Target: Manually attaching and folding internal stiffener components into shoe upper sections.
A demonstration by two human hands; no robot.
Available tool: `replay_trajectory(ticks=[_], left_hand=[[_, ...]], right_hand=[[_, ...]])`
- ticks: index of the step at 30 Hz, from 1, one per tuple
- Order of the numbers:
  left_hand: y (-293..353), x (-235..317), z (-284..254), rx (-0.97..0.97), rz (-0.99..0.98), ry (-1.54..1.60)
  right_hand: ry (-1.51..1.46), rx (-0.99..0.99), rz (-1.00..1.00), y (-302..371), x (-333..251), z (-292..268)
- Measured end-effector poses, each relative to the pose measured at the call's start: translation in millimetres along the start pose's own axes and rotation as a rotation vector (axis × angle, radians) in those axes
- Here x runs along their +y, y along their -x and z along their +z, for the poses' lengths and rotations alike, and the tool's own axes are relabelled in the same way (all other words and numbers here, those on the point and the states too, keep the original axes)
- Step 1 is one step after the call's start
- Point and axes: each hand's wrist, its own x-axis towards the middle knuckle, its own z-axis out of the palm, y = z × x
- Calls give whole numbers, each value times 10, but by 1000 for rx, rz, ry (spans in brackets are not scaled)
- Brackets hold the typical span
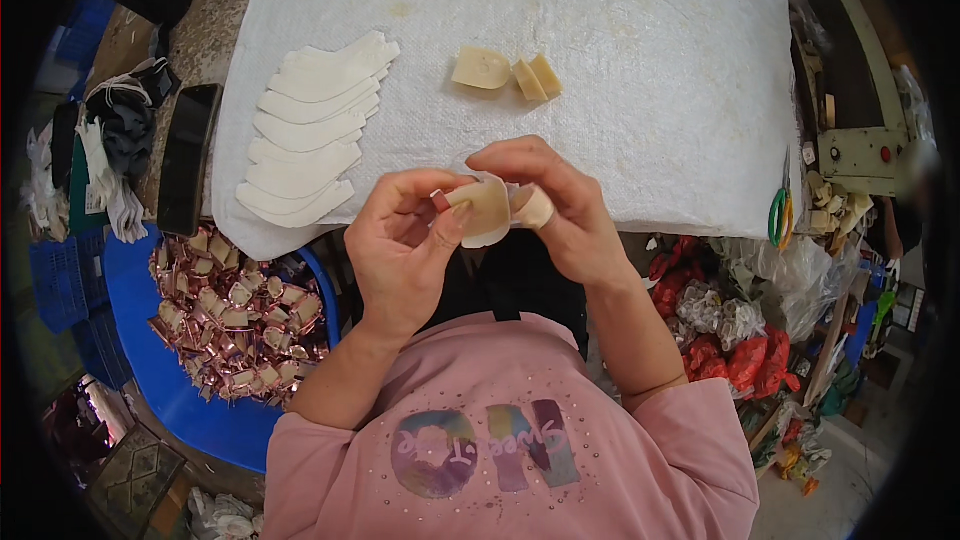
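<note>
In front of my body, above the table's near edge, both hands meet at a thin, curved cream piece [485,210]. My left hand [405,240] is closed, its thumb pressing on the piece's face, and a small pinkish strip shows by its fingertips. My right hand [565,200] is closed at the piece's right end, where a small rounded cream part [533,207] shows. Its fingers partly hide how the parts join. Farther off on the table lie a flat rounded beige block [481,68] and two smaller wedge-like beige blocks [538,78]. Overlapping white curved cut-outs [310,130] lie left of my hands.
A white woven sheet [620,30] covers the table. A dark phone [190,160] lies at its left edge, scissors [781,212] at its right. A blue basin [200,415] of shiny pink-and-beige parts stands lower left. Plastic bags and red scraps [750,360] crowd the right.
</note>
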Motion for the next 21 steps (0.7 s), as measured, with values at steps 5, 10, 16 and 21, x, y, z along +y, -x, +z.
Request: replay_trajectory(ticks=[5,10,16,21], left_hand=[[16,-40,76,3,34,6],[-18,-93,55,1,25,-23],[-32,-15,63,-37,59,-209],[-76,4,18,-31,334,-533]], right_hand=[[469,63,-298,-7,-27,95],[230,143,-172,-25,59,109],[756,124,-478,-30,-23,75],[551,103,-389,41,25,24]])
